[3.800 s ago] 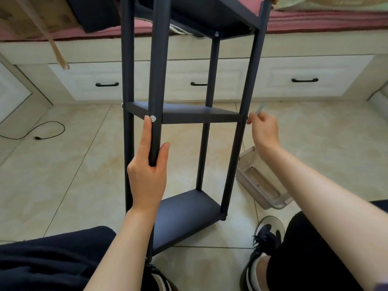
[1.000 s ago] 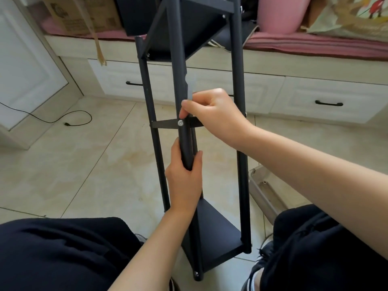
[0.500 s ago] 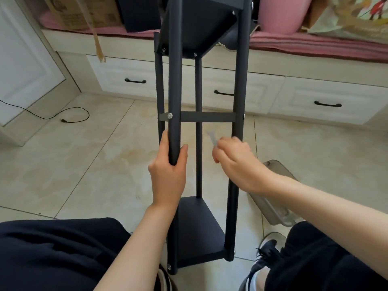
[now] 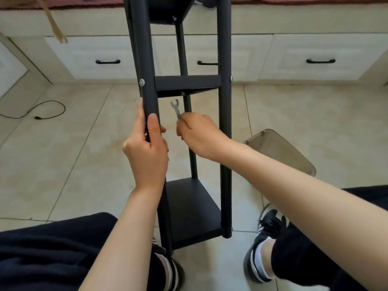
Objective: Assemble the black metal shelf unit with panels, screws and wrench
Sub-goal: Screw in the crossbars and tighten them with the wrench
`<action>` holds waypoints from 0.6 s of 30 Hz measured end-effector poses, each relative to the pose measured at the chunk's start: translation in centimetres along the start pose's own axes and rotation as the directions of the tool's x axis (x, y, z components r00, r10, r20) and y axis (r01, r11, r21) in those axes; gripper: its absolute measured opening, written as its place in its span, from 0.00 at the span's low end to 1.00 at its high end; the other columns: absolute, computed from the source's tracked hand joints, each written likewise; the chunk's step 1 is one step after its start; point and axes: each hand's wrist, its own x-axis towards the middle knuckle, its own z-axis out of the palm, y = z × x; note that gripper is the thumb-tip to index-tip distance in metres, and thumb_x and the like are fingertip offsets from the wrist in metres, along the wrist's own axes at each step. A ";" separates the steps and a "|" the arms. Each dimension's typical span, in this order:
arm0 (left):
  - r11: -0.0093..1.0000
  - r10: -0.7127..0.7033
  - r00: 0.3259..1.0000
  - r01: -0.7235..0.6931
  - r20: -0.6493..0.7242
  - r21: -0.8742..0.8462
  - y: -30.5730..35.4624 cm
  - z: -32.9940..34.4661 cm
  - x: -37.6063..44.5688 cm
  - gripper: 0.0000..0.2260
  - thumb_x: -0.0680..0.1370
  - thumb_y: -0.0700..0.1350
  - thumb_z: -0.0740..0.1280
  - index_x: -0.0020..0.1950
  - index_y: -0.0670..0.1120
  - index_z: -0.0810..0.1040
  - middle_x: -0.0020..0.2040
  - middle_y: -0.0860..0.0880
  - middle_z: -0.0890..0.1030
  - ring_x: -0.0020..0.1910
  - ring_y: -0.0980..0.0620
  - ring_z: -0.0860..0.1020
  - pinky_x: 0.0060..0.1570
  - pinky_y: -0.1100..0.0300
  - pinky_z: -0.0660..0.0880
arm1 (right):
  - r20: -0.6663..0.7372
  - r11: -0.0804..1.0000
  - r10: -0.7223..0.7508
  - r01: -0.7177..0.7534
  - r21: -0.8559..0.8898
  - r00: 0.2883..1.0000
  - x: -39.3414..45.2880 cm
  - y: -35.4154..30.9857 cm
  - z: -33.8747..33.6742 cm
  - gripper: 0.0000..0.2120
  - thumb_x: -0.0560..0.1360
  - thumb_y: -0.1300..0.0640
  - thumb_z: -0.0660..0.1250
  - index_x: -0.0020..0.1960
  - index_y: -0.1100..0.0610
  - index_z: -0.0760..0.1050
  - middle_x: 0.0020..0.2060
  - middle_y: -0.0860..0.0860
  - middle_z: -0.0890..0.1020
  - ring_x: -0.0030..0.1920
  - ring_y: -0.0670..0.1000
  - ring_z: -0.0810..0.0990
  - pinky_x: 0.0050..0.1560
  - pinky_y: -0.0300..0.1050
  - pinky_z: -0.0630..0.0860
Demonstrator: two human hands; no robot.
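Raised since a moment ago, the wrench (image 4: 176, 108) now points up beneath the middle panel (image 4: 188, 83).
Right hand (image 4: 198, 136) fingers pinch its handle; left hand (image 4: 147, 148) fingers wrap the shelf unit's front-left post (image 4: 144, 59), standing on the floor.

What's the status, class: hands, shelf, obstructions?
Left hand grips front post. Right hand pinches wrench, below middle panel. Nothing blocking.

Upright black shelf unit (image 4: 225, 143); small wrench (image 4: 176, 108) below its middle panel (image 4: 188, 83)
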 end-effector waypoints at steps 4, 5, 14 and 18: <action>1.000 0.001 1.000 -0.001 -0.008 0.008 -0.4 0.1 0.2 0.22 0.85 0.53 0.57 0.77 0.47 0.69 0.36 0.52 0.79 0.26 0.52 0.76 0.30 0.48 0.78 | -0.042 0.999 -0.041 0.042 0.003 0.998 1.5 -0.1 0.1 0.12 0.84 0.55 0.51 0.45 0.53 0.70 0.38 0.48 0.76 0.37 0.50 0.76 0.34 0.44 0.70; 1.000 0.003 1.000 -0.003 -0.010 0.013 -0.4 0.0 0.3 0.21 0.85 0.52 0.57 0.77 0.47 0.69 0.36 0.52 0.78 0.26 0.52 0.76 0.29 0.50 0.78 | -0.047 0.999 -0.048 0.049 0.010 0.998 1.8 -0.2 0.0 0.14 0.84 0.55 0.51 0.42 0.52 0.68 0.36 0.48 0.76 0.35 0.50 0.76 0.33 0.44 0.68; 0.999 -0.037 0.999 0.037 0.009 -0.024 -0.3 0.3 0.3 0.23 0.83 0.56 0.59 0.77 0.51 0.70 0.34 0.56 0.78 0.26 0.52 0.74 0.30 0.48 0.77 | -0.095 0.993 -0.084 0.091 0.076 0.992 2.7 -0.7 -0.2 0.17 0.84 0.54 0.53 0.37 0.49 0.68 0.31 0.47 0.75 0.32 0.48 0.74 0.33 0.43 0.68; 0.999 -0.029 1.000 0.029 0.012 -0.030 -0.2 0.4 0.2 0.20 0.83 0.56 0.60 0.75 0.57 0.68 0.33 0.57 0.77 0.26 0.52 0.74 0.30 0.46 0.77 | -0.144 0.988 -0.096 0.112 0.109 0.985 2.6 -0.7 -0.2 0.17 0.84 0.55 0.54 0.37 0.48 0.68 0.31 0.47 0.75 0.31 0.47 0.73 0.32 0.40 0.67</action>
